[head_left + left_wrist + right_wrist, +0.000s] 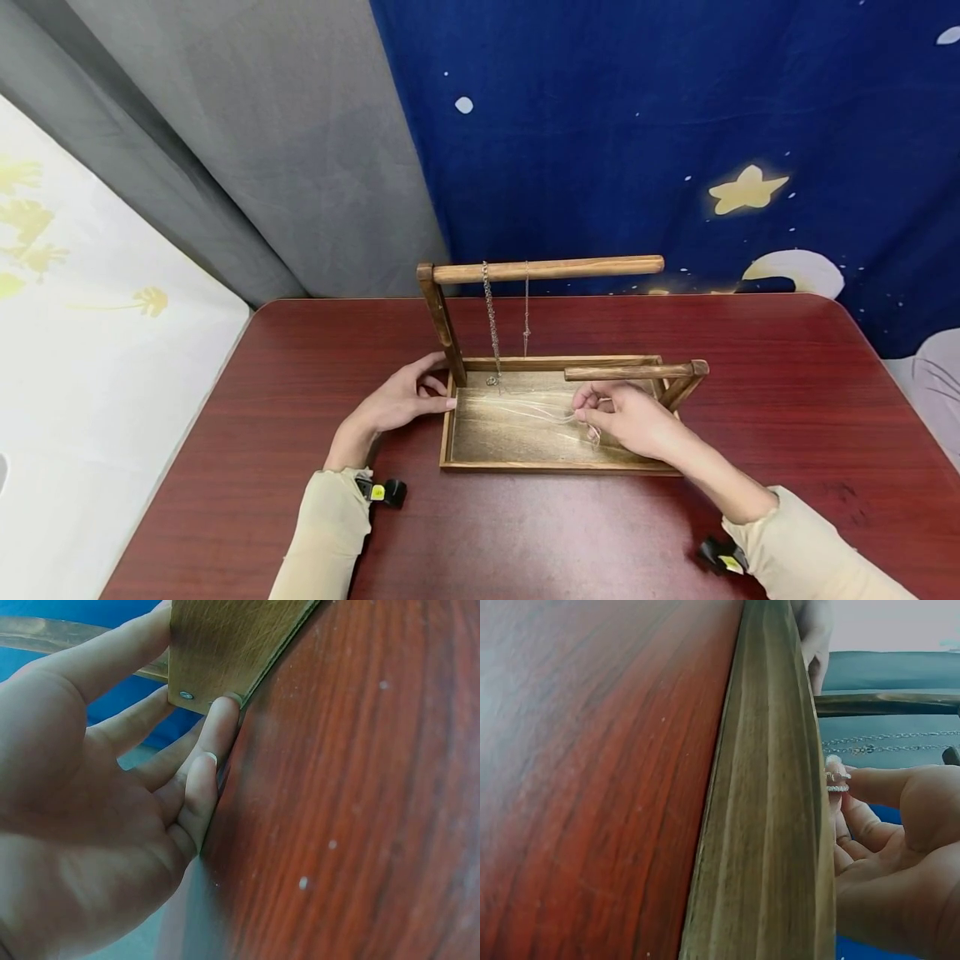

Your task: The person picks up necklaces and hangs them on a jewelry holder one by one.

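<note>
A wooden jewelry stand [558, 468] has a shallow tray base and two bars. At the tray's left end, my left hand [405, 392] grips the end wall, thumb at the rim; the left wrist view shows fingers against the wooden end panel [217, 652] near its lower corner. Over the tray's right half, my right hand [622, 412] pinches a fine, pale necklace [532, 408], its thin strands trailing left across the tray floor. A small sparkling part of it [838, 787] shows at the fingertips in the right wrist view.
From the long upper bar [547, 269] hang a thicker chain necklace [491, 317] with a round pendant and a thinner chain [527, 312]. A shorter, lower bar [630, 372] reaches over the tray just above my right hand. The stand sits on a reddish-brown table [315, 358].
</note>
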{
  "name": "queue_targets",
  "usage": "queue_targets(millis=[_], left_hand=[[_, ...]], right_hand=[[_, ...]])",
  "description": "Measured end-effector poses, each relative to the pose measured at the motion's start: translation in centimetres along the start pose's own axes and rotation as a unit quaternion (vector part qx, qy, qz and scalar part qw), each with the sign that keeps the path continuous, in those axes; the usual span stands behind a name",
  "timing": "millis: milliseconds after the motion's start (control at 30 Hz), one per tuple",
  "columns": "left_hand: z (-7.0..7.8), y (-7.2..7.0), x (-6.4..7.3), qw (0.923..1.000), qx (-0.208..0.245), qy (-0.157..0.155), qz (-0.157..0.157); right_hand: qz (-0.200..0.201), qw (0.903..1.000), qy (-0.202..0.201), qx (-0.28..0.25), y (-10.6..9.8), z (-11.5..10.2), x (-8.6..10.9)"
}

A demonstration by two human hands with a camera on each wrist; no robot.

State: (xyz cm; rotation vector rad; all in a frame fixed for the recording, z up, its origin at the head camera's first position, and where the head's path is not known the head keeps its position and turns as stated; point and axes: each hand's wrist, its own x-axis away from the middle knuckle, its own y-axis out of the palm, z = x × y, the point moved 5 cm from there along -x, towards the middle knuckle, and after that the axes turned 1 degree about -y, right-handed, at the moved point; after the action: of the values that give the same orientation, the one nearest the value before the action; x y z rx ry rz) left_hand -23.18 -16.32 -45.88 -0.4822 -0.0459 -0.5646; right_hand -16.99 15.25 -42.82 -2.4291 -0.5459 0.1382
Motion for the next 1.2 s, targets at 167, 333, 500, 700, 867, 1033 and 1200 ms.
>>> queue_targets(millis=[167,333,500,700,867,1033,1200], left_hand=[[-0.1,0.1,0.0,1.0,-0.007,-0.004,0.002],[-0.2,0.0,0.1,1.0,-0.008,-0.002,0.002],[-0.3,0.0,0.2,0.9999,-0.003,-0.011,0.001],[-0.3,0.0,0.2,0.9999,0.0,-0.015,0.002],[-0.4,-0.1,0.1,0.9999,-0.004,-0.012,0.003],[-0.2,0.0,0.0,1.0,0.003,-0.007,0.003],[0.1,0.0,0.0,0.9999,0.011,0.001,0.0]], right_hand=[[-0.012,0.9981,0.009,-0.059,0.0,-0.3,0.1],[-0.037,0.9868,0.041,-0.153,0.0,-0.2,0.3],[-0.044,0.9784,0.066,-0.191,-0.1,-0.1,0.4],[-0.057,0.9667,0.075,-0.238,-0.2,-0.4,0.7],[-0.071,0.9556,0.072,-0.277,-0.1,-0.7,0.8],[-0.074,0.9509,0.069,-0.292,-0.1,-0.9,0.8],[-0.088,0.9407,0.068,-0.32,0.0,-1.2,1.1]])
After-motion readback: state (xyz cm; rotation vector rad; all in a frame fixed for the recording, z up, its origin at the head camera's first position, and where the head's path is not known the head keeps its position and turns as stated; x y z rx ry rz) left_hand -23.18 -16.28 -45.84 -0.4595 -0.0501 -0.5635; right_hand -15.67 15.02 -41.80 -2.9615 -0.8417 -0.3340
